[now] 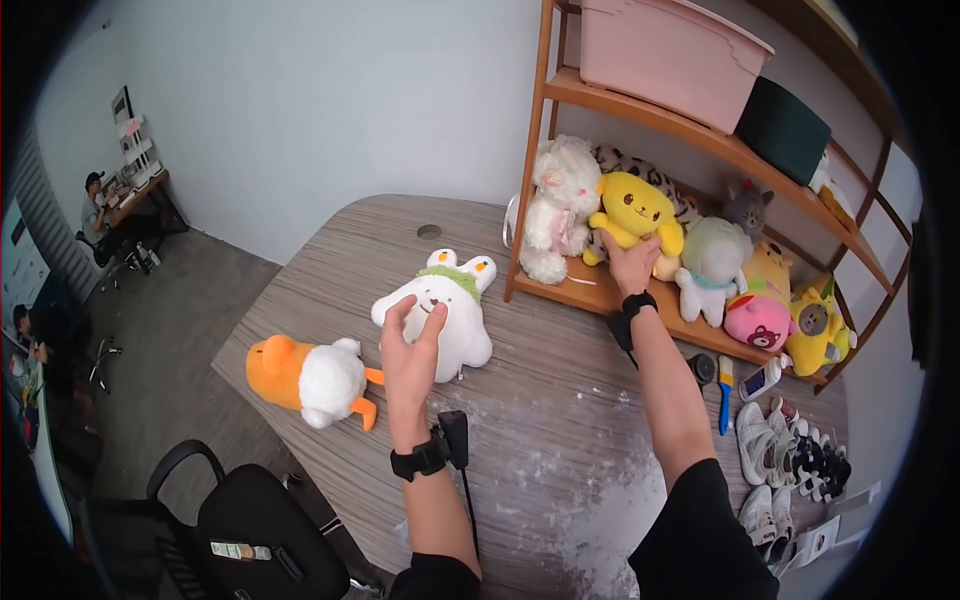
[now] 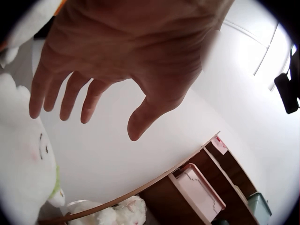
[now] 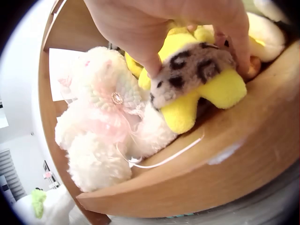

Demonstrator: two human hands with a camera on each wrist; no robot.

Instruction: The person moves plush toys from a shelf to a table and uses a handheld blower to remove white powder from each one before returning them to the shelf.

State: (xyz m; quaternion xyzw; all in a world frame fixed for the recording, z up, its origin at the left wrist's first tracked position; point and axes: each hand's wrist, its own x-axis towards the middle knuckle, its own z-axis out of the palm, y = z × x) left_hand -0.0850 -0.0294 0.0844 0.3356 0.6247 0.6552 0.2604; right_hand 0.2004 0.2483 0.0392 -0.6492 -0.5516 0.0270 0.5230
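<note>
My right hand (image 1: 634,266) grips a yellow plush dog (image 1: 637,205) on the lower shelf. In the right wrist view, its thumb and fingers close around the toy's leopard-print middle (image 3: 190,70), above two yellow legs. My left hand (image 1: 408,365) is held over the table with fingers spread and nothing in its palm. It overlaps a white plush bunny (image 1: 462,335) with a green collar and carrot patches in its ears; in the left wrist view the bunny (image 2: 21,154) is beside the fingertips. Left of it lies an orange and white plush (image 1: 335,380) with orange feet.
A fluffy white plush (image 3: 98,126) leans by the shelf's left post. Several other plush toys, including a pink one (image 1: 755,322), line the wooden shelf (image 1: 590,292). Above stands a pink bin (image 1: 670,60). Small shoes (image 1: 757,445), a brush (image 1: 724,400) and white powder (image 1: 610,520) lie on the table.
</note>
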